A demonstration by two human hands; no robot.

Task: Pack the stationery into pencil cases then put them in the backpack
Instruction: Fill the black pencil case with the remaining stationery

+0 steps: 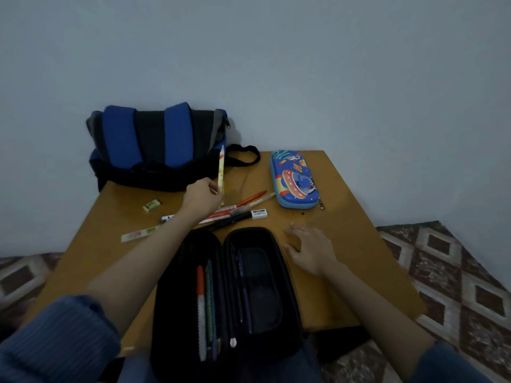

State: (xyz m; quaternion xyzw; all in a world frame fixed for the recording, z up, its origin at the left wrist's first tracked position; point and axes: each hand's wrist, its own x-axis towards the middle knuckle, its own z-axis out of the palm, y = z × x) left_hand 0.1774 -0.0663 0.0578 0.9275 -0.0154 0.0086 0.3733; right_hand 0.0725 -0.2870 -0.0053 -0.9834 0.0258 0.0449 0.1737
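The left hand (203,199) is raised above the counter (351,230), its fingers pinching the lower end of a pale yellow pen (221,168) that stands nearly upright. The right hand (309,248) lies flat on the wood with fingers spread and nothing in it, just beside the right edge of the open black pencil case (177,299). That case lies spread in two halves at the near edge, with an orange-capped pen (201,305) and a few others lying lengthwise inside. Beyond it is a loose scatter: a white eraser (259,213), an orange pen (251,198), a ruler (138,234) and a small yellow eraser (151,205). A zipped blue pencil case (294,179) with a space print sits to the far right, and the blue and black backpack (157,147) rests against the wall at the far left corner.
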